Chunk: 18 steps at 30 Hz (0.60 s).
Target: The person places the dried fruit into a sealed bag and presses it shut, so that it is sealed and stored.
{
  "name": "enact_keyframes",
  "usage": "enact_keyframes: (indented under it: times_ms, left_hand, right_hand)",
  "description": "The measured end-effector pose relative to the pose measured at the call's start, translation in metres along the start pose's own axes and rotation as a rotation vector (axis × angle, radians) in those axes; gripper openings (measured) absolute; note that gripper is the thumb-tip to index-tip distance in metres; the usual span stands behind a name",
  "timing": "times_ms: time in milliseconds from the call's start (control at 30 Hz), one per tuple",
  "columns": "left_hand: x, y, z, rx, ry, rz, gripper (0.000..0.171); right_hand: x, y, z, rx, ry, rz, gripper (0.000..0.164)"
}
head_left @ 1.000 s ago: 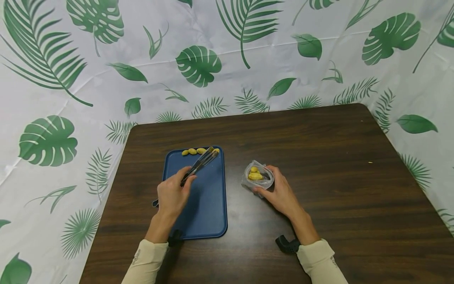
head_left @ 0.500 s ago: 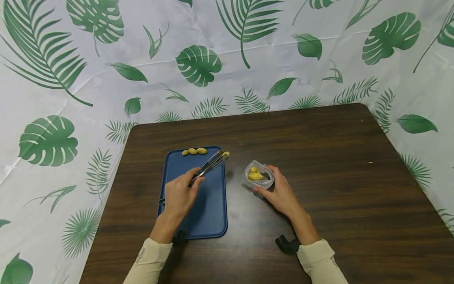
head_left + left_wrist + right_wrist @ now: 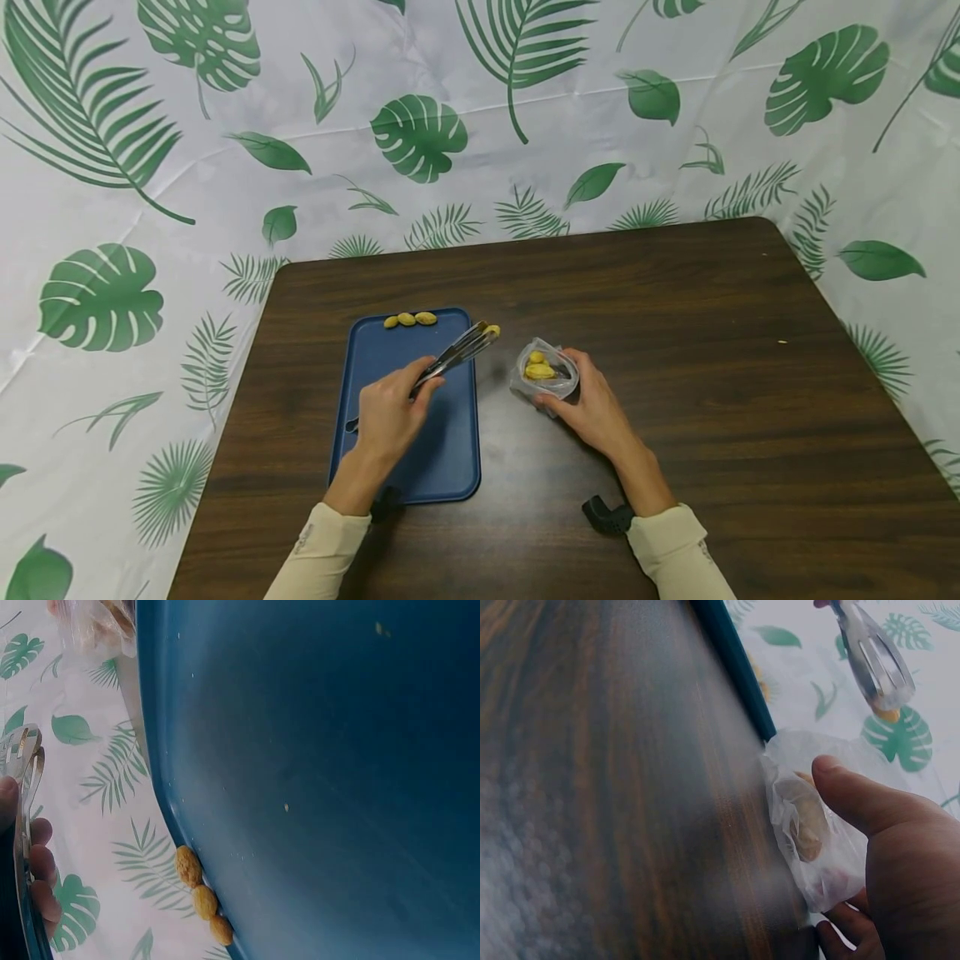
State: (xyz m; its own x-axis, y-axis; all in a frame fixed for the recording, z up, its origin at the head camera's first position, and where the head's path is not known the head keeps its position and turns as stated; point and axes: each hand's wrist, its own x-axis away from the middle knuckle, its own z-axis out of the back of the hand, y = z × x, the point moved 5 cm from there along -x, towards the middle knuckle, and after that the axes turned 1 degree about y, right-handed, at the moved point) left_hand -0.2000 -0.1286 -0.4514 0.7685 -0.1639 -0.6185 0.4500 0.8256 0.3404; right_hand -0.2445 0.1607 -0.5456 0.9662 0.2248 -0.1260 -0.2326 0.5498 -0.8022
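Left-hand grip (image 3: 390, 417) curled around a pair of metal tongs (image 3: 453, 357), a person carries one yellow piece (image 3: 492, 331) pinched at the tongs' tips, past the right edge of a blue tray (image 3: 446, 467) and short of a clear plastic bag (image 3: 519, 381). A second earlier the tips were over the tray's far right corner; they have since swung toward the bag, leaving three yellow morsels (image 3: 406, 319) in a row along the tray's far edge. Right-hand grip (image 3: 597, 421) has the bag between thumb and fingers, parted about as wide as the bag itself, unmoved on the table (image 3: 675, 333) through that second; the bag's mouth gapes upward, more yellow bits (image 3: 539, 372) visible inside. From the right wrist, the tongs appear raised against a leaf-print backdrop (image 3: 300, 192). Judging by these pictures, the pick-up from the tray is complete and the carry is under way, with the piece not yet at the bag's mouth.
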Motion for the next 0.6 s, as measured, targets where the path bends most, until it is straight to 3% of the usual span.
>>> enact_keyframes:
  times_ms: [600]
  left_hand:
    - [-0.003,0.016,-0.011,0.032,-0.029,-0.06,0.03]
  right_hand:
    - [-0.001,0.0,-0.001,0.0,0.006,0.004,0.084]
